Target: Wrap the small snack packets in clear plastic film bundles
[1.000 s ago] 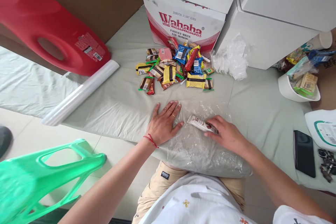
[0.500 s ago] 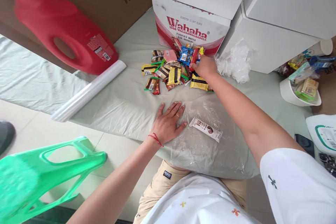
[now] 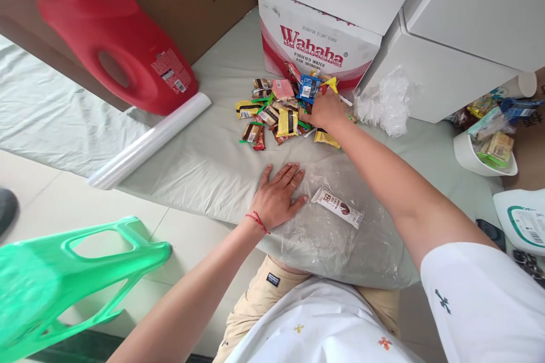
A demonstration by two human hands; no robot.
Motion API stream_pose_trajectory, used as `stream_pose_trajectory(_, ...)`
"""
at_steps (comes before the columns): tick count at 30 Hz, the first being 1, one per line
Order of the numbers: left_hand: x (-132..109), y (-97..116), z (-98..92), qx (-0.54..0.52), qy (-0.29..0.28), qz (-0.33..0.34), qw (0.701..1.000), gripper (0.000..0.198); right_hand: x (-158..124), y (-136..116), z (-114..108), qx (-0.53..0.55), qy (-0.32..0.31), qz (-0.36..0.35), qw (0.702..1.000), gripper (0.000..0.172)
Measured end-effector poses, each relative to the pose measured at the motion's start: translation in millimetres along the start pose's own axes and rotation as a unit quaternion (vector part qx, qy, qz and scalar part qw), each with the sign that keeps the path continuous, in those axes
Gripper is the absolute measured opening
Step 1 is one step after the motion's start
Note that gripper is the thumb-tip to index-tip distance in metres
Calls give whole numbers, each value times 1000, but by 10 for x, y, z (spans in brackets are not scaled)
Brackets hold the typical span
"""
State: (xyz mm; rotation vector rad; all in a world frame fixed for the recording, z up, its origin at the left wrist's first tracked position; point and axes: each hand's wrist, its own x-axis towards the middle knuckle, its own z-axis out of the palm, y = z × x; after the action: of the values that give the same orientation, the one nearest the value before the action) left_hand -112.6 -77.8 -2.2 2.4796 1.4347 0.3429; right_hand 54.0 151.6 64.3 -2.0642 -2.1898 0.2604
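My left hand (image 3: 279, 195) lies flat with its fingers spread, on the left edge of a clear plastic film (image 3: 315, 244) over the grey-green sheet. A white wrapped snack bar (image 3: 339, 207) rests slantwise on that film, right of the hand. My right hand (image 3: 327, 109) reaches into the right side of a pile of small wrapped snacks (image 3: 288, 122). Its thumb points left, and the other fingertips are hidden among the packets, so a hold cannot be made out. By those fingers are a blue packet (image 3: 309, 88) and a yellow packet (image 3: 327, 137).
A plastic film roll (image 3: 151, 142) lies left, by a red jug (image 3: 123, 51). Behind the pile stands a Wahaha carton (image 3: 315, 39). Crumpled clear plastic (image 3: 385, 102) sits right of it. A white tub (image 3: 481, 153) of snacks is far right, a green stool (image 3: 85, 283) lower left.
My right hand has shifted slightly toward me and left within the pile, its thumb now lower over the packets. My left hand stays flat. The view has moved a little.
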Motion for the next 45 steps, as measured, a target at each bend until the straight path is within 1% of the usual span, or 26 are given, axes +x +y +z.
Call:
stream_pose_trajectory(2, -2, -6, 3, 0, 1, -2, 1000, 67, 38, -6, -27, -14, -29, 15, 999, 93)
stream_pose_trajectory(4, -2, -10, 5, 1, 1, -2, 1000, 67, 57, 53, -37, -19, -40, 19, 999, 94)
stream_pose_trajectory(6, 0, -10, 7, 2, 3, -2, 1000, 66, 52, 141, -12, -14, -26, 25, 999, 94)
stream_pose_trajectory(8, 3, -7, 9, 2, 4, -2, 1000, 66, 21, 215, 41, 5, 4, 32, 999, 94)
stream_pose_trajectory(11, 4, -2, 9, 3, 2, 0, 1000, 66, -61, 232, 115, 29, 39, 44, 998, 89)
stream_pose_trajectory(14, 0, 0, 3, 3, 1, -1, 1000, 66, -151, 155, 111, 14, 44, 60, 997, 80)
stream_pose_trajectory(17, -2, -1, -4, 4, 0, -3, 1000, 65, -196, 118, 26, 17, 20, 87, 996, 66)
stream_pose_trajectory(19, -1, -2, -4, 4, -2, -2, 1000, 65, -195, 160, -40, 34, -4, 99, 994, 55)
stream_pose_trajectory(21, 1, -4, 0, 5, -2, -2, 1000, 65, -185, 238, -87, 46, -14, 106, 993, 46)
stream_pose_trajectory(24, 5, -6, 10, 7, 1, -2, 1000, 65, -185, 357, -104, 63, -7, 120, 991, 43)
stream_pose_trajectory(27, 6, -8, 10, 8, 2, -2, 1000, 64, -217, 459, -103, 110, 24, 126, 986, 39)
stream_pose_trajectory(30, 4, -8, -4, 8, -1, -2, 1000, 63, -325, 607, -162, 187, 108, 96, 972, 30)
stream_pose_trajectory(32, 3, -8, -13, 7, -3, -2, 1000, 63, -496, 749, -242, 272, 155, 62, 948, 29)
stream_pose_trajectory(33, 3, -7, -16, 5, -3, -2, 1000, 63, -624, 829, -286, 323, 164, 47, 931, 30)
stream_pose_trajectory(34, 3, -6, -17, 4, -3, -3, 1000, 63, -784, 910, -329, 373, 159, 41, 913, 32)
stream_pose_trajectory(36, 5, -7, -16, 2, -1, -4, 1000, 63, -1183, 1061, -391, 447, 117, 43, 886, 37)
stream_pose_trajectory(38, 8, -9, -10, 1, 1, -4, 1000, 62, -1638, 1175, -404, 480, 37, 58, 874, 43)
stream_pose_trajectory(40, 10, -14, -3, 3, 2, -3, 1000, 62, -2065, 1237, -366, 490, -44, 81, 867, 48)
stream_pose_trajectory(41, 10, -17, 1, 5, 2, -2, 1000, 62, -2243, 1247, -332, 491, -75, 89, 863, 49)
stream_pose_trajectory(43, 10, -21, 9, 11, 2, 0, 1000, 62, -2498, 1234, -249, 488, -126, 91, 859, 50)
stream_pose_trajectory(44, 10, -21, 13, 15, 0, 0, 1000, 62, -2574, 1213, -206, 479, -145, 82, 862, 49)
stream_pose_trajectory(45, 9, -21, 15, 20, -1, -1, 1000, 61, -2618, 1188, -166, 459, -159, 65, 872, 47)
